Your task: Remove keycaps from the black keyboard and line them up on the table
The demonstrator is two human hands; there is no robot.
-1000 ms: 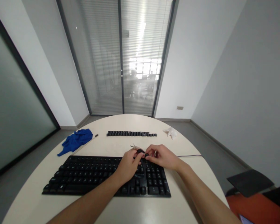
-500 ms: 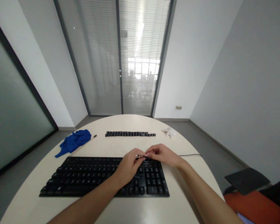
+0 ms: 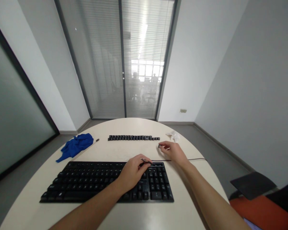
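A black keyboard [image 3: 96, 182] lies across the near part of the table. Over its upper right part, my left hand [image 3: 134, 171] is closed on what looks like a keycap puller [image 3: 143, 159], a small tool with thin metal wire at one end; most of it is hidden by the fingers. Beyond the keyboard's top right corner, my right hand [image 3: 174, 151] pinches a small dark keycap [image 3: 159, 145] between thumb and fingertips, just above the table. Farther back, loose black keycaps [image 3: 132, 137] stand in two close rows.
A blue cloth [image 3: 78, 145] lies at the left beside a thin brush [image 3: 86, 149]. Crumpled white tissue [image 3: 174, 135] sits at the back right. The keyboard cable [image 3: 194, 159] runs right over the edge of the round table [image 3: 148, 217]. An orange chair [image 3: 259, 210] stands at the right.
My right hand has moved away from my left hand and the keyboard, up and to the right, with the keycap in its fingers. My left hand has barely moved.
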